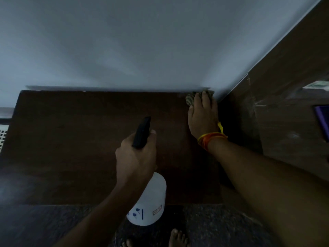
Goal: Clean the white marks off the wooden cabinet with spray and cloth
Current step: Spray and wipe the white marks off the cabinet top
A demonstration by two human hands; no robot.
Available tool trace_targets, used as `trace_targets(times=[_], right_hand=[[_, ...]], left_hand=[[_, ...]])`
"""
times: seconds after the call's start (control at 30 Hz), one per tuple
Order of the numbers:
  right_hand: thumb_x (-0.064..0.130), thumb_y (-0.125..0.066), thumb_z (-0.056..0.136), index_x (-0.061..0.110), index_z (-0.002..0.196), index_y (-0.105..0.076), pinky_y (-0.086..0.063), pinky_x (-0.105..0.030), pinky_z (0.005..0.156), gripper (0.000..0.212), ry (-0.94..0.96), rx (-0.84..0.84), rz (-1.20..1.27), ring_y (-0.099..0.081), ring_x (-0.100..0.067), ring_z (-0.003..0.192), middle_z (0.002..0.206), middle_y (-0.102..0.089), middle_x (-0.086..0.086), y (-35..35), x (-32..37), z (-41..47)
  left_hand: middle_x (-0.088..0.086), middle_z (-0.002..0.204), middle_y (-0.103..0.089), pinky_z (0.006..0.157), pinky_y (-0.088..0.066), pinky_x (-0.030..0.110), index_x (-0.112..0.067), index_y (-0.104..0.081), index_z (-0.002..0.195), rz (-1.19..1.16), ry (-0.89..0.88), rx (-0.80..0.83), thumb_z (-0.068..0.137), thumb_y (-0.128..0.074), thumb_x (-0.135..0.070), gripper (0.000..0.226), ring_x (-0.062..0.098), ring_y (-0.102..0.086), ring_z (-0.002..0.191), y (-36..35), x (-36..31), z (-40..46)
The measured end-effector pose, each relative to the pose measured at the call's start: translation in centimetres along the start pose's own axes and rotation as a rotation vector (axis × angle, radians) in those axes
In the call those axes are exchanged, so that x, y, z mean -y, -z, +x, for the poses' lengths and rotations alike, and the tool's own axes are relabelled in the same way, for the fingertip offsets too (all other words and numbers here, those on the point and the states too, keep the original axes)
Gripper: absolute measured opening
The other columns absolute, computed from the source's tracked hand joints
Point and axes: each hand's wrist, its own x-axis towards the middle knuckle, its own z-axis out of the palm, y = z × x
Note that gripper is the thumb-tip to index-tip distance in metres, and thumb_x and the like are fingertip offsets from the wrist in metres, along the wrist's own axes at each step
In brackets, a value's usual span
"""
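Both hands are busy: the left hand (136,157) grips a white spray bottle (148,200) by its black trigger head, held over the dark wooden cabinet (80,148) top. Right hand (203,116), fingers flat, presses a greenish cloth (191,98) into the back right corner against the wall (142,41). Orange-yellow threads (211,137) wrap that wrist.
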Motion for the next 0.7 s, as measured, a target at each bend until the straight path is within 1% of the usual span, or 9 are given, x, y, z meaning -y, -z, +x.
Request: trace_targets(times=[0.13, 0.17, 0.23, 0.27, 0.37, 0.47, 0.53, 0.6, 0.7], right_hand=[[0.033, -0.031, 0.086, 0.003, 0.129, -0.054, -0.034, -0.058, 0.105, 0.057, -0.076, -0.042, 0.014, -0.045, -0.049, 0.121, 0.137, -0.049, -0.02, 0.7, 1.5, 0.3], [0.034, -0.029, 0.085, 0.004, 0.13, -0.053, -0.032, -0.058, 0.106, 0.059, -0.051, -0.023, 0.001, -0.044, -0.048, 0.123, 0.138, -0.049, -0.019, 0.8, 2.2, 0.1], [0.036, -0.023, 0.086, 0.005, 0.136, -0.046, -0.025, -0.057, 0.11, 0.063, 0.063, 0.042, -0.008, -0.039, -0.045, 0.13, 0.142, -0.043, -0.019, 0.6, 4.0, -0.4], [0.035, -0.023, 0.087, 0.005, 0.135, -0.047, -0.027, -0.057, 0.109, 0.062, 0.105, 0.049, 0.006, -0.04, -0.046, 0.129, 0.142, -0.044, -0.019, 0.4, 5.0, -0.7], [0.032, -0.032, 0.087, 0.006, 0.126, -0.059, -0.039, -0.056, 0.102, 0.054, 0.103, 0.019, 0.095, -0.049, -0.049, 0.119, 0.132, -0.054, -0.019, 0.6, 6.6, -1.1], [0.033, -0.034, 0.088, 0.006, 0.128, -0.056, -0.039, -0.054, 0.103, 0.053, 0.133, 0.026, 0.057, -0.049, -0.047, 0.118, 0.132, -0.052, -0.022, 0.9, 4.3, -0.6], [0.034, -0.035, 0.087, 0.005, 0.128, -0.054, -0.037, -0.054, 0.103, 0.054, 0.073, 0.014, 0.027, -0.049, -0.047, 0.115, 0.131, -0.051, -0.024, 1.2, 1.8, 0.5], [0.034, -0.035, 0.087, 0.003, 0.126, -0.054, -0.038, -0.054, 0.101, 0.054, 0.059, 0.014, 0.008, -0.049, -0.047, 0.113, 0.13, -0.05, -0.026, 1.4, -0.1, 1.1], [0.033, -0.033, 0.087, 0.001, 0.125, -0.056, -0.04, -0.054, 0.102, 0.054, 0.056, 0.022, 0.035, -0.05, -0.05, 0.112, 0.13, -0.05, -0.028, 1.4, -0.8, 0.2]], left_hand=[[0.003, 0.062, -0.058, 0.04, -0.043, 0.015, -0.015, -0.059, 0.083, 0.002, 0.0, -0.012, 0.094, -0.055, -0.035, 0.023, 0.003, -0.055, 0.042, -0.1, 0.0, 0.4], [0.003, 0.063, -0.058, 0.04, -0.043, 0.015, -0.016, -0.059, 0.084, 0.004, 0.005, -0.009, 0.094, -0.055, -0.035, 0.022, 0.004, -0.056, 0.043, -0.2, 0.0, 0.4], [0.004, 0.067, -0.06, 0.042, -0.046, 0.016, -0.018, -0.059, 0.085, 0.015, 0.014, 0.008, 0.094, -0.054, -0.036, 0.02, 0.006, -0.058, 0.047, -0.4, 0.0, 0.4], [0.005, 0.068, -0.061, 0.043, -0.047, 0.018, -0.019, -0.058, 0.086, 0.018, 0.013, 0.016, 0.094, -0.054, -0.036, 0.02, 0.006, -0.059, 0.047, -0.5, 0.0, 0.4], [0.006, 0.069, -0.062, 0.046, -0.05, 0.023, -0.018, -0.059, 0.086, 0.03, 0.011, 0.019, 0.094, -0.054, -0.036, 0.02, 0.007, -0.06, 0.048, -0.6, -0.2, 0.2], [0.009, 0.073, -0.064, 0.046, -0.049, 0.023, -0.016, -0.06, 0.087, 0.036, 0.009, 0.011, 0.093, -0.055, -0.036, 0.022, 0.013, -0.061, 0.053, -0.2, -0.3, -0.1], [0.011, 0.072, -0.064, 0.049, -0.05, 0.027, -0.014, -0.06, 0.086, 0.037, -0.004, 0.017, 0.093, -0.054, -0.036, 0.024, 0.016, -0.061, 0.054, 0.1, -0.4, -0.3], [0.012, 0.072, -0.063, 0.052, -0.051, 0.03, -0.015, -0.059, 0.084, 0.037, -0.015, 0.024, 0.094, -0.054, -0.036, 0.024, 0.018, -0.061, 0.056, 0.3, -0.3, -0.4], [0.006, 0.072, -0.063, 0.052, -0.05, 0.028, -0.019, -0.058, 0.087, 0.025, -0.004, 0.033, 0.095, -0.053, -0.034, 0.018, 0.012, -0.061, 0.055, 0.4, 0.0, -0.7]])
